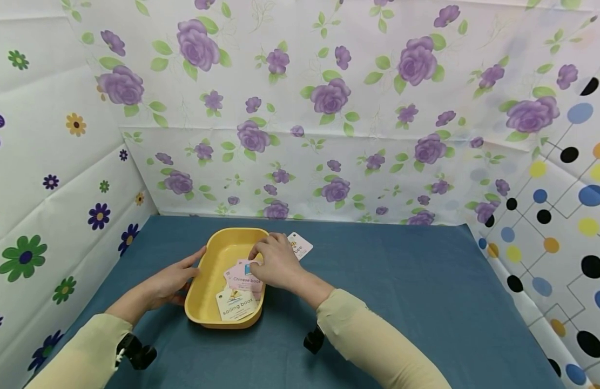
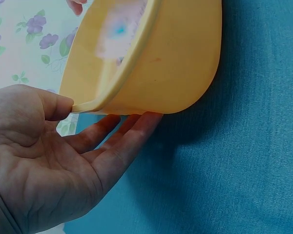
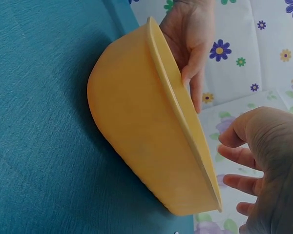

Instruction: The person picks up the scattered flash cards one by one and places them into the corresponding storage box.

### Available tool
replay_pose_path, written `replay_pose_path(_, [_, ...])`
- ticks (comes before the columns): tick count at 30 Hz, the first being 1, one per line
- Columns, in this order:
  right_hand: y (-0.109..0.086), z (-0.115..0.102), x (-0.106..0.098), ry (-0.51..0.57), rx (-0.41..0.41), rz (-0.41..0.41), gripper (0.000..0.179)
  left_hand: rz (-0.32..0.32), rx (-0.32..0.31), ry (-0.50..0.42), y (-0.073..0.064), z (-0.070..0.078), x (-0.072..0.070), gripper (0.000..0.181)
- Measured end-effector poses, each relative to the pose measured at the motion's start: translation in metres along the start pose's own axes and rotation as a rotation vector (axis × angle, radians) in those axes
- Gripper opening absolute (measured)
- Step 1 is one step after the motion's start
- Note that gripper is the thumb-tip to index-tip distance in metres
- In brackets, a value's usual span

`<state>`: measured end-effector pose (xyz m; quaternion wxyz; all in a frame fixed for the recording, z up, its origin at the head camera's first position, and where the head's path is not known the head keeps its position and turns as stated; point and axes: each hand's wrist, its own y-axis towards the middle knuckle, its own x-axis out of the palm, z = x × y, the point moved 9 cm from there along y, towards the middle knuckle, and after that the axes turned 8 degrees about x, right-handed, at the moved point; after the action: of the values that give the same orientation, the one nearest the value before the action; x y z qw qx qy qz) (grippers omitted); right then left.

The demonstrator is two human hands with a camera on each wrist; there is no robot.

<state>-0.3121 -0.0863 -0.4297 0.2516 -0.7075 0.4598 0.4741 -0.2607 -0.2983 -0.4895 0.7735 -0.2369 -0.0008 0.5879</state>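
A yellow plastic basin (image 1: 209, 294) stands on the blue cloth. My left hand (image 1: 170, 282) holds its left side. In the left wrist view, the thumb is on the rim and the other fingers (image 2: 132, 134) lie against the outer wall. Inside the basin are a pink card (image 1: 245, 281) reading "Chinese book" and a white card (image 1: 235, 306) reading "sailing boat", overlapping other cards. Over the right rim hovers my right hand (image 1: 278, 262), fingers loosely bent, with nothing visible between thumb and fingers in the right wrist view.
A white card (image 1: 301, 246) ending in "bee" lies on the cloth just beyond the right hand, partly hidden. Blue cloth (image 1: 402, 292) covers the table. Flower-patterned sheets (image 1: 300, 108) rise behind and at the left; a dotted one (image 1: 552, 243) stands at the right.
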Motion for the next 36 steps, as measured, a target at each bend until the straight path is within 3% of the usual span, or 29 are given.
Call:
replay_pose_path(23, [-0.003,0.002,-0.010,0.042,0.021,0.028,0.015,0.007,-0.010,0.008,0.000,-0.001,0.000,0.065])
replay_pose_path(36, [-0.010,0.004,-0.025,0.051,-0.019,0.076,0.024,0.007,-0.001,0.014,0.000,-0.001,0.001,0.065])
